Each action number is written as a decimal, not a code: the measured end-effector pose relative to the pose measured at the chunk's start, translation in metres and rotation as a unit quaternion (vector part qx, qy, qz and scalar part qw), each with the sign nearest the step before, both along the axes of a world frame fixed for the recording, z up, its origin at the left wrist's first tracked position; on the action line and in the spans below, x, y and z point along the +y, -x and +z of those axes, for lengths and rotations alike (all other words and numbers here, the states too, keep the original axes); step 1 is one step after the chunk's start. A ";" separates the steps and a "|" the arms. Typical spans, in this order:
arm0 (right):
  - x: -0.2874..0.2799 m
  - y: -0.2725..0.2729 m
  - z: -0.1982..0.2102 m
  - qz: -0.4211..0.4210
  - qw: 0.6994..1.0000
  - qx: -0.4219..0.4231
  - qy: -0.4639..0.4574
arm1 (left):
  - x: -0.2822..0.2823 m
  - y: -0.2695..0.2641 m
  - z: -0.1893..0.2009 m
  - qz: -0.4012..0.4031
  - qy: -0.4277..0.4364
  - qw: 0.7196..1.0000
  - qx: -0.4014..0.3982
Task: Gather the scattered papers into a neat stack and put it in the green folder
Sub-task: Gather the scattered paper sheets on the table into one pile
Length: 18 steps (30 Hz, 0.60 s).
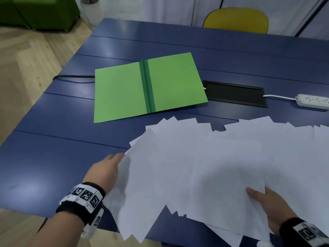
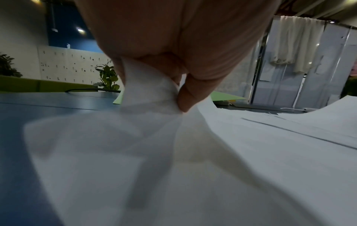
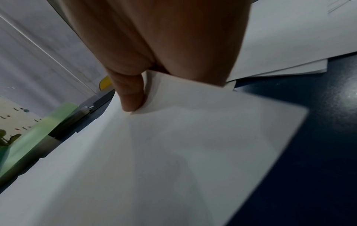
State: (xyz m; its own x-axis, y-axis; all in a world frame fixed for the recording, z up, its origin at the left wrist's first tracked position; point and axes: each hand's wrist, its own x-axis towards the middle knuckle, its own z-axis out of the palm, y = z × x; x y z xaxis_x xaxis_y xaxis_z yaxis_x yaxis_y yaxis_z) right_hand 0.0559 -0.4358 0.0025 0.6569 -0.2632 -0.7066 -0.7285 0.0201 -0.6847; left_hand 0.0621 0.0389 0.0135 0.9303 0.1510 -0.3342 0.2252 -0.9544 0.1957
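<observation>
Several white papers (image 1: 204,157) lie fanned across the near right of the blue table (image 1: 53,157), some hanging over its front edge. My left hand (image 1: 106,168) pinches the left edge of the papers (image 2: 154,94) between thumb and fingers, lifting it off the table. My right hand (image 1: 267,204) grips the near right part of the papers (image 3: 173,122), thumb on top. The green folder (image 1: 146,86) lies open and flat beyond the papers, nothing on it.
A black cable hatch (image 1: 235,93) sits right of the folder, and a white power strip (image 1: 313,101) lies at the far right. A black cable (image 1: 74,77) runs off the table's left side. A yellow chair (image 1: 236,19) stands behind the table.
</observation>
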 end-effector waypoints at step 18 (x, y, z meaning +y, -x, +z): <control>-0.002 0.001 -0.008 0.002 1.000 -0.009 -0.001 | -0.047 -0.019 -0.015 0.176 0.173 0.969 -0.024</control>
State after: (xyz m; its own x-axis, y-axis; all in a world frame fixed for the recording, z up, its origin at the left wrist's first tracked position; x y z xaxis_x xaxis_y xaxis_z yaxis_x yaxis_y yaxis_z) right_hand 0.0545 -0.4383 -0.0054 0.6700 -0.2586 -0.6959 -0.7168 0.0184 -0.6970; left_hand 0.0813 -0.0078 -0.0016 0.8568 0.3493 -0.3792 0.5083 -0.6952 0.5082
